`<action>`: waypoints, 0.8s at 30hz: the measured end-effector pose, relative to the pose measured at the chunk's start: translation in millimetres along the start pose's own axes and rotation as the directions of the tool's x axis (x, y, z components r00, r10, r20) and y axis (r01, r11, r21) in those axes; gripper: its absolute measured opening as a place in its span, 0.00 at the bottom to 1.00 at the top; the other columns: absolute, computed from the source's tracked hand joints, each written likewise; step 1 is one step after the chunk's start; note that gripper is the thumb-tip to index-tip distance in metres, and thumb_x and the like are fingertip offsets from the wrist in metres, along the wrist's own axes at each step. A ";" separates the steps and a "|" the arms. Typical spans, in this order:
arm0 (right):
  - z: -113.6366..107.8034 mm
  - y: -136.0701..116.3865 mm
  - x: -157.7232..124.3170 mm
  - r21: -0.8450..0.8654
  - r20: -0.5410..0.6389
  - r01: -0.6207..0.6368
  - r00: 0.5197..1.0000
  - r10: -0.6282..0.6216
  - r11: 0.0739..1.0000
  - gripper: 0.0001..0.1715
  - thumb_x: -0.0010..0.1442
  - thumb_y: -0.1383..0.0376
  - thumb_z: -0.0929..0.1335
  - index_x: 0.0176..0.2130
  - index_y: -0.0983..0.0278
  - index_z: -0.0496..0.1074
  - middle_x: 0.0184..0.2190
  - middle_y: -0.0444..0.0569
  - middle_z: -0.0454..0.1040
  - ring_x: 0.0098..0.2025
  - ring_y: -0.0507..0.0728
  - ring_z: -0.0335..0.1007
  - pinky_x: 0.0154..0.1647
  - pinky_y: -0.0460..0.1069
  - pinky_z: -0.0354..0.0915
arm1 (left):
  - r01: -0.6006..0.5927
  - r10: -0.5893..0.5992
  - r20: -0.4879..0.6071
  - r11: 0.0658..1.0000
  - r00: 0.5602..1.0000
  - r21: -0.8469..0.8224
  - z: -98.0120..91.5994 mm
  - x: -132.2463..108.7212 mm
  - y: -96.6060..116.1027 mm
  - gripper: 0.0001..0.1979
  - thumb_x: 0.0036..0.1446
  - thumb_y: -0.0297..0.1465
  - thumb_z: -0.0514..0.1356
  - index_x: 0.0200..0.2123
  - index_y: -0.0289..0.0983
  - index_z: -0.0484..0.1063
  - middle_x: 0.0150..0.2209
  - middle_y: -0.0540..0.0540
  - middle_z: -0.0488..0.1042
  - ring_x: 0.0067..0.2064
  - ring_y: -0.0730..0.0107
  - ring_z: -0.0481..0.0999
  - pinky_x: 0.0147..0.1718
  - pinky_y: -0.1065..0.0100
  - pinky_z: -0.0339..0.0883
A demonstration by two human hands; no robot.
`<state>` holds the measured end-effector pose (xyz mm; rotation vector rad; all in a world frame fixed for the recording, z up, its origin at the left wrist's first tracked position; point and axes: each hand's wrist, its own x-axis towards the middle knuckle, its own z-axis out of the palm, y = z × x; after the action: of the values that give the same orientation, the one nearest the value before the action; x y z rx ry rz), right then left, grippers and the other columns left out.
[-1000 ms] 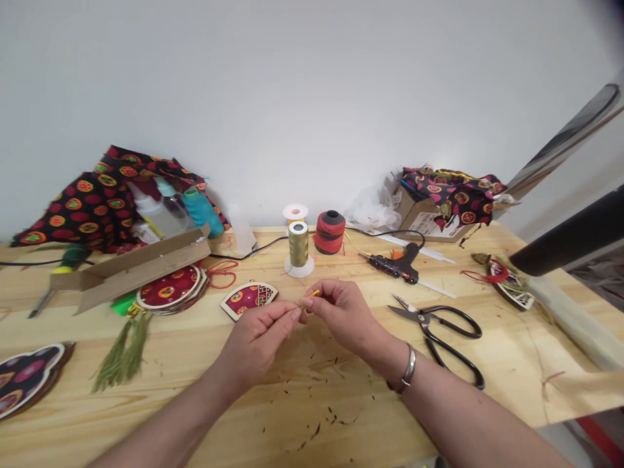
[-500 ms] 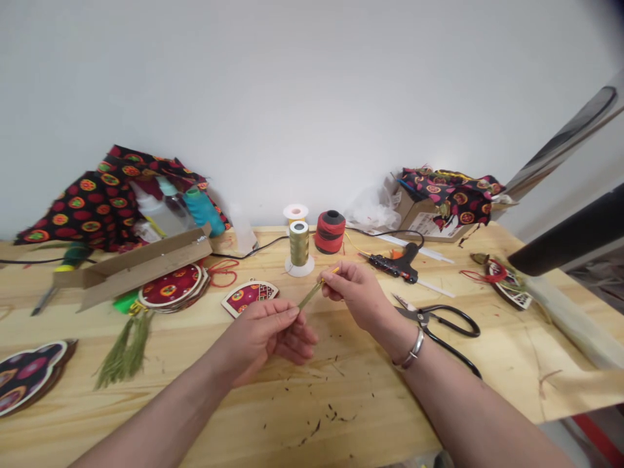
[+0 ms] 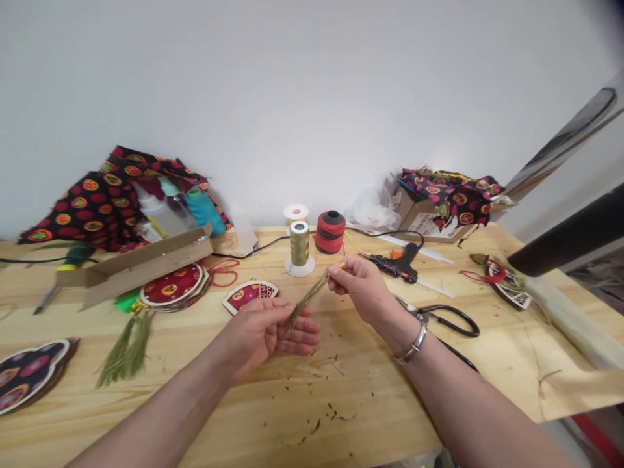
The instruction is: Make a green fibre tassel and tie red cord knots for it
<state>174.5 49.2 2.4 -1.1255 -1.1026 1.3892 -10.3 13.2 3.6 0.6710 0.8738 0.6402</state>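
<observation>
- Right hand [image 3: 358, 289]: narrow pinch, thumb and fingertips closed on the yellow-tipped top of an olive-green thread tassel [image 3: 309, 298]
- Tassel: held in the air, tilted down-left between both hands; lower strand ends over the left palm, contact there impossible to tell
- Left hand [image 3: 266, 335]: wide open, palm up, nothing gripped
- Right wrist: plain silver bangle [image 3: 413, 344]
- Beyond the hands, on a light pine workbench [image 3: 370, 403]: gold thread spool [image 3: 299, 244] on a white base, red-and-black thread spool [image 3: 330, 232], black hot glue gun [image 3: 394, 268]
- Left of the hands: red patterned fan-shaped wooden ornament [image 3: 250, 296]
- Right of the hands: black-handled scissors [image 3: 439, 318]
</observation>
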 end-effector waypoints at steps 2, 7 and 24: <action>-0.8 -1.7 -0.1 -0.015 0.000 0.013 1.000 -0.013 1.000 0.12 0.46 0.62 0.69 0.22 0.65 0.62 0.15 0.41 0.68 0.17 0.47 0.56 0.21 0.44 0.51 | -0.049 0.051 -0.025 0.996 0.998 0.071 1.3 -0.6 -0.4 0.12 0.55 0.33 0.57 0.34 0.30 0.75 0.33 0.35 0.80 0.36 0.54 0.79 0.40 0.53 0.69; 1.7 -8.9 -4.5 -0.104 0.020 0.089 0.996 -0.088 0.991 0.10 0.49 0.63 0.68 0.23 0.65 0.64 0.16 0.40 0.67 0.18 0.47 0.57 0.22 0.45 0.54 | -0.436 0.738 -0.124 0.516 0.663 0.738 7.1 -12.5 -2.2 0.10 0.52 0.32 0.60 0.38 0.37 0.77 0.48 0.41 0.74 0.52 0.54 0.69 0.56 0.56 0.54; 26.0 -3.5 -33.1 -0.333 0.226 0.275 0.952 -0.207 0.902 0.05 0.54 0.71 0.64 0.27 0.64 0.66 0.23 0.43 0.70 0.25 0.50 0.67 0.28 0.46 0.64 | -0.404 0.436 -0.106 0.885 0.894 0.232 9.5 -4.4 -11.4 0.17 0.57 0.35 0.56 0.50 0.38 0.70 0.45 0.44 0.75 0.45 0.62 0.73 0.47 0.62 0.64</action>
<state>151.8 15.0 12.4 -1.0812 -1.6277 1.1368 -1.8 0.4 1.7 1.0246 0.9543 1.0143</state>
